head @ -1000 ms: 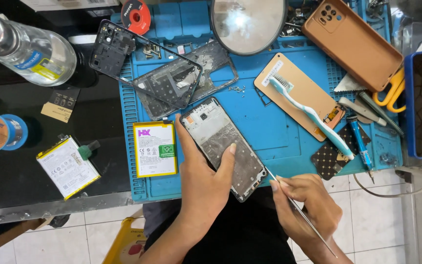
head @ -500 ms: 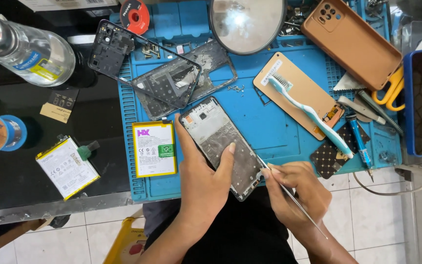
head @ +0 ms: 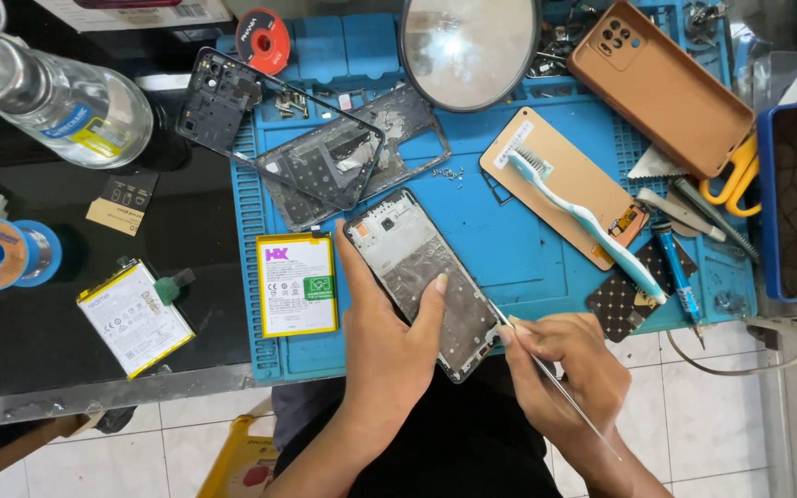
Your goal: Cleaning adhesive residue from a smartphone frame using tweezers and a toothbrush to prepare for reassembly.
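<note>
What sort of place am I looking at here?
Most likely a phone repair bench. A blue ridged silicone work mat carries an opened phone frame steadied by the left hand, the right hand works thin metal tweezers, and a yellow-edged flat battery lies beside.

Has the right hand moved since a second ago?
Yes. The right hand with its thin metal tool has moved left, toward the opened phone on the blue mat.

Dull grey metal phone frame point(head: 422, 277); thin shiny steel tweezers point(head: 546, 378); matt blue rubbery work mat point(head: 509, 240); glossy black counter point(head: 11, 341).
</note>
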